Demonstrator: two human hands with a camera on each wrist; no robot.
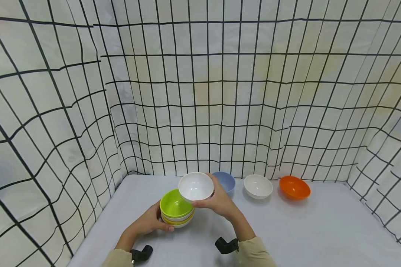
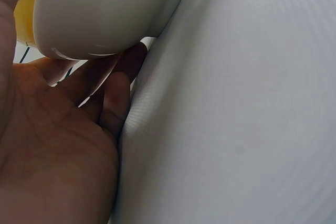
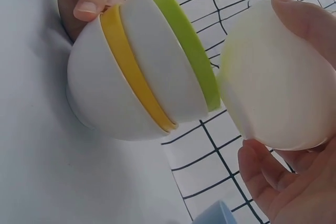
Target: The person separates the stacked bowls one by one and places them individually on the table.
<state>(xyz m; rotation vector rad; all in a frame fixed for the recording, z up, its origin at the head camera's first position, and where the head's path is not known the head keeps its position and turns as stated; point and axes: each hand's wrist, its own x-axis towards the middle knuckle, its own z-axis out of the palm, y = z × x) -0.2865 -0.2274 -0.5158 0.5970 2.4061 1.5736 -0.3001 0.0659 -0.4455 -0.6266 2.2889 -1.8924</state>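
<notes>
My right hand [image 1: 221,202] grips a white bowl [image 1: 196,187] by its side, thumb on the near side and fingers around the far side. The bowl is raised just above and right of a stack of nested bowls [image 3: 152,66]. A lime green bowl [image 1: 176,204] tops that stack, with white and yellow rims under it and a white bowl lowest. My left hand [image 1: 147,222] holds the stack from the left, its thumb at the front. In the left wrist view its fingers [image 2: 114,95] curl by the lowest white bowl [image 2: 100,14], against the table.
Behind the right hand stands a blue bowl [image 1: 225,182], partly hidden. Further right are another white bowl [image 1: 258,187] and an orange bowl [image 1: 294,188], apart from each other. White walls [image 1: 214,111] with a black grid enclose the white table [image 1: 307,230] at the back and sides.
</notes>
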